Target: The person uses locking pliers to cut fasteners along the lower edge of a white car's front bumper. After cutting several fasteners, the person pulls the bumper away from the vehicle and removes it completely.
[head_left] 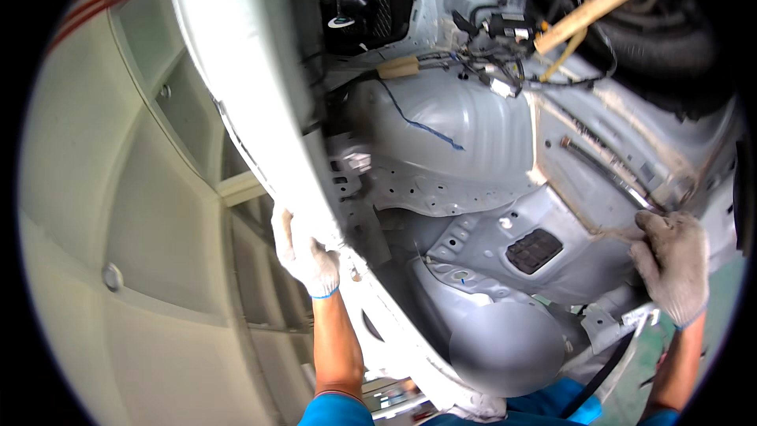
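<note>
Gloved fingers of the left hand bend over the edge of a white body frame, left of centre in the frame; from my remote seat I cannot tell whether they close behind it or only lean there. That white body frame sweeps in a long curve from the upper left down to the bottom centre. Just right of it, at the top centre, I see a dark textured panel with a small pale piece on it, too small to identify. Near the middle bulges a grey wheel arch, crossed by a dark blue line, and above its right shoulder lies a tangle of wiring. Lower down, a black vent sits set into the grey sheet metal. Right of that comes the relation I judge to matter most: a slim metal rod lies slantwise right of centre, its long axis running from the right hand's fingertips toward the upper left. The right hand is far nearer to it; its fingers curl by the lower end, but I cannot tell whether they grip it. At upper right, a round well holds a dark tyre, with a tan strip slanting across.
</note>
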{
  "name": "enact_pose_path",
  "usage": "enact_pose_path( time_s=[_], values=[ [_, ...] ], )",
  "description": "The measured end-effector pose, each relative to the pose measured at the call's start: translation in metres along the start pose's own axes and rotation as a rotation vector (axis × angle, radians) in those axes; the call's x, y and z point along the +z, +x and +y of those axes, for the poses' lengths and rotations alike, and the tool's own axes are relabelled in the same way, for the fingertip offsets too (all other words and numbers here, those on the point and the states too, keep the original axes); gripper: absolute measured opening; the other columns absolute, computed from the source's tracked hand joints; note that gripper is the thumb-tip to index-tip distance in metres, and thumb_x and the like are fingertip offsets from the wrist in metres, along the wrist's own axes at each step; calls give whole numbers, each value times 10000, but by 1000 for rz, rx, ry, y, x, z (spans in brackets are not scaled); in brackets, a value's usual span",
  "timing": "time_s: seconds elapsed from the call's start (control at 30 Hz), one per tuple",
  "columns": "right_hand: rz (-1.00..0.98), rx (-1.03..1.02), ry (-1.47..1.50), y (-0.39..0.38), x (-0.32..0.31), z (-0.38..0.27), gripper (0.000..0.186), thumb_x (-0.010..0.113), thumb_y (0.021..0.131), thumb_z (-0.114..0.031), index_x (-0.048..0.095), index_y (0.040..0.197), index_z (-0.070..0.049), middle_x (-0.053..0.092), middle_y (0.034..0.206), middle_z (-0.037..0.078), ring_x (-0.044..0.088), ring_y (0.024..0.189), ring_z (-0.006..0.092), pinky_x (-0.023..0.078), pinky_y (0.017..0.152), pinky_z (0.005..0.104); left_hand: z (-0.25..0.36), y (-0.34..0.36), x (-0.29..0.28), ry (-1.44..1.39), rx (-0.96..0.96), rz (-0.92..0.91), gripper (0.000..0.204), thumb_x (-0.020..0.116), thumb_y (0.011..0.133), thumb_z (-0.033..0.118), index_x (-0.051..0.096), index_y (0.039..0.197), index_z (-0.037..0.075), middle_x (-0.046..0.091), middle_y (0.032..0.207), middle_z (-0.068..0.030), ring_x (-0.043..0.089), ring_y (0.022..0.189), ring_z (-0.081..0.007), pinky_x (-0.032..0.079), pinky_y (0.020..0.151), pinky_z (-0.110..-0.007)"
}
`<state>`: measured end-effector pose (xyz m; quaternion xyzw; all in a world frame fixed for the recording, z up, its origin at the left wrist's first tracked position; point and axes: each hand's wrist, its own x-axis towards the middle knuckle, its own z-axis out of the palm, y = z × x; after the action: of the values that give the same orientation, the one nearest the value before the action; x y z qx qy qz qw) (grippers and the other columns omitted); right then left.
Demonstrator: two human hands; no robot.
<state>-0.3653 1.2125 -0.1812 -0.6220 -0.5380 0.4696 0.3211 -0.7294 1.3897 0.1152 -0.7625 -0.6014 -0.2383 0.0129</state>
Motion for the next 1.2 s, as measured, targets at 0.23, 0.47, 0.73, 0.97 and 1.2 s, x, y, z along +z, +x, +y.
enact_pose_path(
  time_s=[0.23,0.47,0.73,0.97,1.2],
  values=[
    [56,-64,1,4,0,-24,292,726,865,-178,749,1089,9,721,911,254,706,879,438,553,795,496,25,36,-15,144,371,-8,365,641,952,117,707,1257,-72,716,1280,-233,656,1244,-351,440,1136,-452],
    [-57,251,233,11,26,-3,466,738,933,-165,671,1318,88,760,1196,219,738,1053,251,573,963,358,9,27,-12,89,391,103,360,591,938,153,725,1246,25,735,1235,-163,674,1199,-334,428,1141,-480],
    [-266,108,1019,43,25,-221,827,790,949,-261,368,1541,134,663,1322,215,692,1135,249,549,1029,394,-2,21,-7,-261,356,292,352,526,983,98,690,1278,-2,715,1246,-200,665,1191,-386,481,1083,-488],
    [-173,24,1229,65,70,-325,642,831,913,-212,533,1413,58,696,1223,95,689,1070,192,544,956,346,-21,9,-16,-482,280,417,319,575,980,88,686,1269,12,704,1224,-188,653,1167,-405,476,1076,-514],
    [-153,92,1273,78,81,-325,672,808,870,-78,513,1459,52,672,1310,130,667,1177,235,554,1019,348,-47,-16,-16,-575,339,394,301,561,1011,124,707,1247,7,713,1231,-178,647,1220,-373,424,1177,-548]
  ],
)
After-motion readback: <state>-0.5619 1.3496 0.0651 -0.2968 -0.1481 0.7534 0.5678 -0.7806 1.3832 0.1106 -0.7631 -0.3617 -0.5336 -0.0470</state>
